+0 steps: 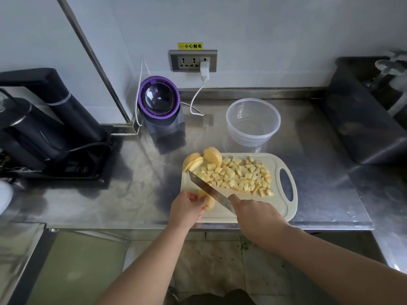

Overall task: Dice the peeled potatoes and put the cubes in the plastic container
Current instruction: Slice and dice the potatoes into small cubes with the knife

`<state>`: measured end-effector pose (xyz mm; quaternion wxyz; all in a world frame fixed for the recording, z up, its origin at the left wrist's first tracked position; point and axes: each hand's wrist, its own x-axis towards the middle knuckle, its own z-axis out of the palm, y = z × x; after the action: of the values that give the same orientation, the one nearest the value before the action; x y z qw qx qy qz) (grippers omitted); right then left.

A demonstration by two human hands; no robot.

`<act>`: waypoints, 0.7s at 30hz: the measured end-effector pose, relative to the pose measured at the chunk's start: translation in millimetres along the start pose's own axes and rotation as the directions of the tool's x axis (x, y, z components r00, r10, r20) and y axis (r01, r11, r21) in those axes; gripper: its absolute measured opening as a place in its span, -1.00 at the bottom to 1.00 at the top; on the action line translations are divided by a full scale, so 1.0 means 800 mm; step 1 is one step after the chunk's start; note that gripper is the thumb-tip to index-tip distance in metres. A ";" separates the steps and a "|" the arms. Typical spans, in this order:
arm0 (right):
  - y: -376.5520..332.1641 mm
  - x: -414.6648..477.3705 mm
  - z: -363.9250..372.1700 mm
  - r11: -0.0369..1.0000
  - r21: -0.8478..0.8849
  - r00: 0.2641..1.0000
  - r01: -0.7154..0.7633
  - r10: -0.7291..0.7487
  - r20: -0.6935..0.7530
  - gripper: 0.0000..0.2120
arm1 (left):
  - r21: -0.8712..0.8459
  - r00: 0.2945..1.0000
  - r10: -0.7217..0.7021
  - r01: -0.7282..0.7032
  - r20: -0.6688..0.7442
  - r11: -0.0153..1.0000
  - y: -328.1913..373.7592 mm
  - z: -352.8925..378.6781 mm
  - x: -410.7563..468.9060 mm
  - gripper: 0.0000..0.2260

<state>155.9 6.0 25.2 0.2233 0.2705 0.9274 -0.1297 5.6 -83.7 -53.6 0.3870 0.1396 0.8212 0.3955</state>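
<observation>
A pale cutting board (284, 208) lies at the counter's front edge. A heap of potato cubes (242, 176) covers its far half. Two peeled potato pieces (203, 159) sit at its far left corner, one of them sliced. My left hand (187, 209) holds a potato piece (209, 203) on the board's near left. My right hand (256, 214) grips a cleaver (209, 191) whose blade lies against that piece. A clear plastic container (253, 119) stands behind the board, with no cubes inside.
A purple-rimmed device (159, 102) stands left of the container, and a white cable (196, 100) runs from it to a wall socket (193, 60). A black kettle and its base (44, 128) fill the left. A dark sink (370, 111) is at the right.
</observation>
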 end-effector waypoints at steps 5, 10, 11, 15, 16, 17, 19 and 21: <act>0.010 0.012 0.000 0.998 -0.035 0.998 0.050 -0.050 0.028 -0.58 | 0.022 1.000 0.001 -0.001 -0.006 1.000 -0.002 0.001 -0.002 -0.77; 0.010 0.027 0.009 0.997 0.019 0.994 0.073 -0.075 0.074 -0.59 | 0.023 1.000 0.014 -0.014 0.007 1.000 -0.006 0.002 0.001 -0.71; 0.009 0.030 0.010 0.997 0.023 0.994 0.071 -0.073 0.084 -0.59 | 0.026 1.000 0.008 -0.008 0.012 1.000 -0.006 0.002 0.001 -0.71; 0.010 0.033 0.011 0.998 0.025 0.995 0.050 -0.052 0.081 -0.61 | 0.033 1.000 -0.007 0.007 0.005 0.999 -0.005 0.002 -0.001 -0.72; 0.010 0.031 0.011 0.999 0.035 0.996 0.038 -0.040 0.076 -0.63 | 0.029 1.000 -0.003 0.003 0.003 1.000 -0.005 0.002 -0.002 -0.72; 0.009 0.029 0.011 0.999 0.048 0.997 0.023 -0.026 0.069 -0.63 | 0.027 1.000 0.005 -0.005 0.000 1.000 -0.005 0.002 -0.004 -0.72; 0.010 0.025 0.009 0.997 0.071 0.999 -0.009 0.006 0.041 -0.64 | 0.028 1.000 0.027 -0.027 -0.008 0.999 -0.007 0.002 -0.005 -0.73; 0.012 0.022 0.007 0.996 0.082 1.000 -0.030 0.031 -0.007 -0.65 | 0.023 0.999 0.041 -0.040 -0.015 0.999 -0.010 0.002 -0.005 -0.78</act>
<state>149.7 19.4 11.0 0.2099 0.2940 0.9181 -0.1629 9.8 -89.8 -58.2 0.3710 0.1576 0.8256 0.3948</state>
